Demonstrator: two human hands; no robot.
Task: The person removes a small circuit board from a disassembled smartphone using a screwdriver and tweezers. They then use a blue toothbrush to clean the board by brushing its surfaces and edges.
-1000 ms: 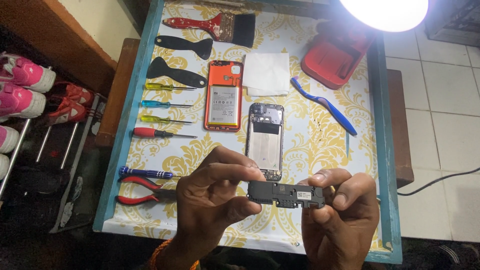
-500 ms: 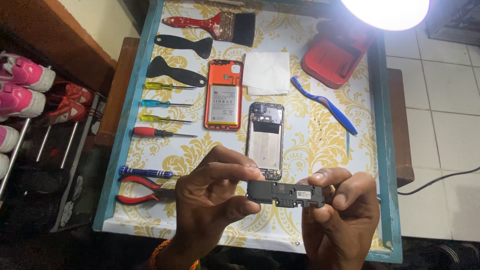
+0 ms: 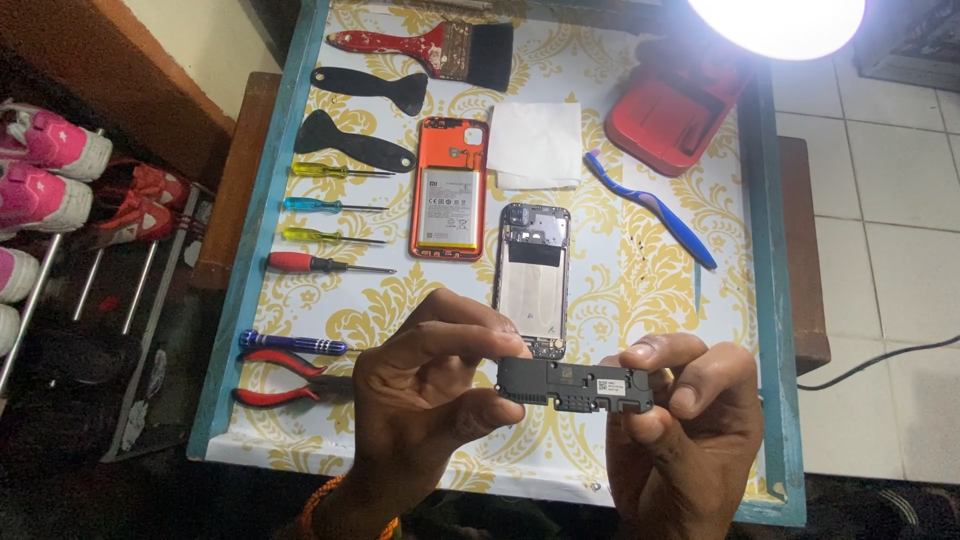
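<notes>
Both hands hold a small black rectangular phone part [image 3: 575,385] level above the near edge of the table. My left hand [image 3: 425,400] pinches its left end between thumb and fingers. My right hand [image 3: 680,430] grips its right end. Just behind the part lies an opened phone frame [image 3: 531,280], face down. To its left rests an orange phone back [image 3: 449,187] with the battery showing.
The table [image 3: 640,260] has a yellow patterned cover and a teal rim. On it lie several screwdrivers [image 3: 330,264], red pliers [image 3: 275,378], black pry tools [image 3: 352,140], a red-handled brush [image 3: 430,45], a white cloth [image 3: 535,143], a blue toothbrush [image 3: 650,208] and a red tray [image 3: 680,105]. A lamp [image 3: 775,20] glares at top right. Shoes [image 3: 50,170] stand at left.
</notes>
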